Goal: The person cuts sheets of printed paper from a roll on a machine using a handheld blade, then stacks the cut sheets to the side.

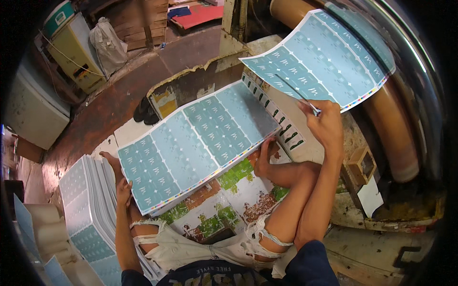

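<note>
A tall stack of teal printed sheets lies slanted in front of me, between my legs. My left hand is at the stack's left edge, its fingers bent against the side of the sheets. My right hand, raised at the right, is closed around a thin dark rod-like tool with a shiny end. Just beyond these fingers a single printed sheet curves up, its far edge against the machine's roller. Whether the right fingers also pinch that sheet's near edge is unclear.
Another thick pile of printed sheets stands at the left by my leg. A strip with dark marks lies past the main stack. A small wooden box sits on the machine at right. Dark shoes lie on the floor.
</note>
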### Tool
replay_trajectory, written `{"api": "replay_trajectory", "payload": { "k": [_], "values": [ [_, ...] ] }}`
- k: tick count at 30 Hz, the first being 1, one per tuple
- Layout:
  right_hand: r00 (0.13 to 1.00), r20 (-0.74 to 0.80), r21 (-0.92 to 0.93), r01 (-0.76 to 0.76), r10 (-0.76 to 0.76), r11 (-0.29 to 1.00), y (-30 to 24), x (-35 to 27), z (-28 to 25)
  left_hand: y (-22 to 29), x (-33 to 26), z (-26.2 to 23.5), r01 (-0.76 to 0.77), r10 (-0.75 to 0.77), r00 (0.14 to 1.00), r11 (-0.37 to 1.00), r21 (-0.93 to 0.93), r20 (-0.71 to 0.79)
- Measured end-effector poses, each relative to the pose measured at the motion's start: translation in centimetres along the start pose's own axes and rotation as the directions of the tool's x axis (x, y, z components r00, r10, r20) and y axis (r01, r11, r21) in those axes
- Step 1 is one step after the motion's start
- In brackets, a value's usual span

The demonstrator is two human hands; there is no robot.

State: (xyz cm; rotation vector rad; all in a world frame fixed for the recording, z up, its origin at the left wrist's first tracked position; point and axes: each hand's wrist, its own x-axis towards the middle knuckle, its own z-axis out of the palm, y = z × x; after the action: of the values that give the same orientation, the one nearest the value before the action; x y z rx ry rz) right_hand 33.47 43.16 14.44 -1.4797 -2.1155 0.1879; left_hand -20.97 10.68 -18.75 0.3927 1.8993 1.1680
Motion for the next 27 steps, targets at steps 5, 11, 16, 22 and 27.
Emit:
{"api": "replay_trajectory", "payload": {
  "k": [5,11,16,22,27],
  "values": [
    [0.988,0.058,0.04,0.144,-0.146,0.989,-0.5,-0.9,1.4,-0.9,2.1,6.2,-0.394,0.654,0.747,0.578,0.715,-0.117],
    [0.93,0.345,0.059,0.11,-0.124,0.992,-0.8,-2.5,1.8,5.3,-0.4,24.9,-0.786,0.622,0.594,0.315,0.532,0.51],
    [0.849,0.513,0.175,0.041,-0.127,0.984,-2.6,-4.9,1.7,2.8,1.2,31.0,-0.671,0.45,0.707,0.186,0.717,0.545],
    [0.673,0.643,0.335,0.182,-0.366,0.924,-2.5,-5.2,3.1,3.8,1.1,32.1,-0.63,0.403,0.745,0.162,0.76,0.532],
    [0.64,0.693,0.223,0.248,-0.332,0.943,-5.2,-5.4,3.2,6.5,-0.1,32.2,-0.418,0.374,0.873,0.904,0.088,0.313]
  ]
}}
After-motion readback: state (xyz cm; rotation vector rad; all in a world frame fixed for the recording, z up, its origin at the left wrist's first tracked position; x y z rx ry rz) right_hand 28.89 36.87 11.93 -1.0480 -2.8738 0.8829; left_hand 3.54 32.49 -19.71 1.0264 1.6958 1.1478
